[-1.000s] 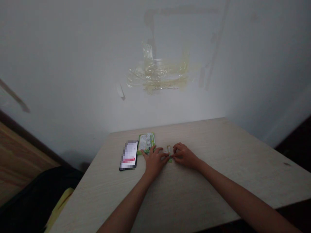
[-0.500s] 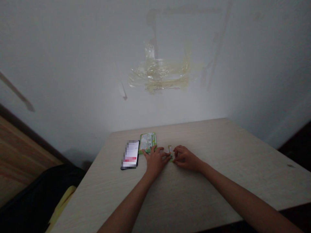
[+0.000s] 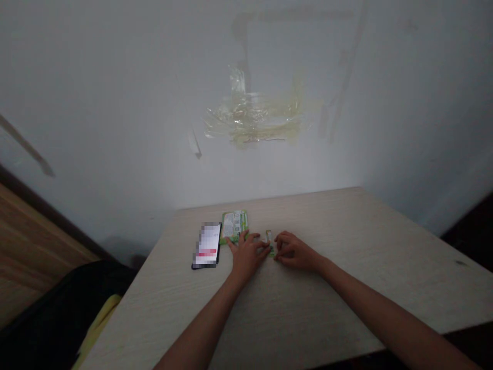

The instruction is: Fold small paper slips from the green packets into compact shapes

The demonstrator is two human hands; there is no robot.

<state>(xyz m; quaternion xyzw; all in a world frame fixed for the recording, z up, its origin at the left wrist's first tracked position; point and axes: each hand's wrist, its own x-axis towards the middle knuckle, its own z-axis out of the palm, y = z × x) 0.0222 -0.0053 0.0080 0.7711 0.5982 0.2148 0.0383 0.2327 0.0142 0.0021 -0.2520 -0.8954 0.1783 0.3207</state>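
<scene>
Pinching small green-and-white paper sachet (image 3: pixel 270 241) from both sides, left hand (image 3: pixel 246 255) + right hand (image 3: pixel 295 252) | held low on pale wood-grain table (image 3: pixel 346 241), probably for bracing | larger green printed packet (image 3: pixel 233 224), black smartphone (image 3: pixel 207 245) parked just left

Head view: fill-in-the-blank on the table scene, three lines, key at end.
1. The phone lies on the table to the ___ of the green packet.
2. The left hand and right hand both touch a small strip, which lies to the ___ of that packet.
3. Scraps of old clear ___ cling to the wall.
Missing: left; right; tape.
</scene>
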